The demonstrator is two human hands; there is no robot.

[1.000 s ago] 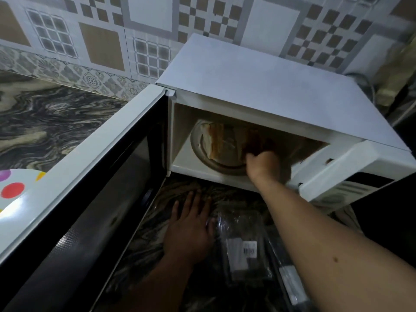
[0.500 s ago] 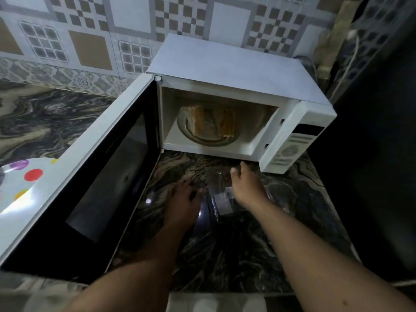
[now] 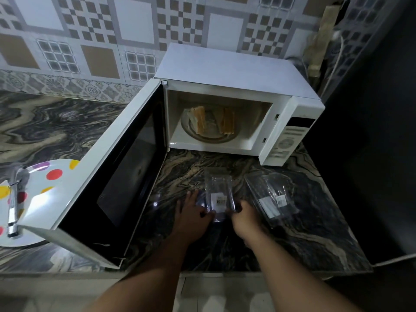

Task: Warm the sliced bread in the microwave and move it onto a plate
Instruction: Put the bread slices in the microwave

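Both hands, left hand (image 3: 193, 218) and right hand (image 3: 244, 218), pinch clear wrapper (image 3: 219, 194); fingertips obscured.

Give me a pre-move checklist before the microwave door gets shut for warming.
1. Bread slices on the turntable inside the microwave: ok.
2. Door shut: not ok, it stands wide open.
3. Left hand free: not ok, it holds the clear plastic pack.
4. Right hand free: not ok, it grips the same pack.
5. Spotted plate ready: ok, on the counter left of the door.
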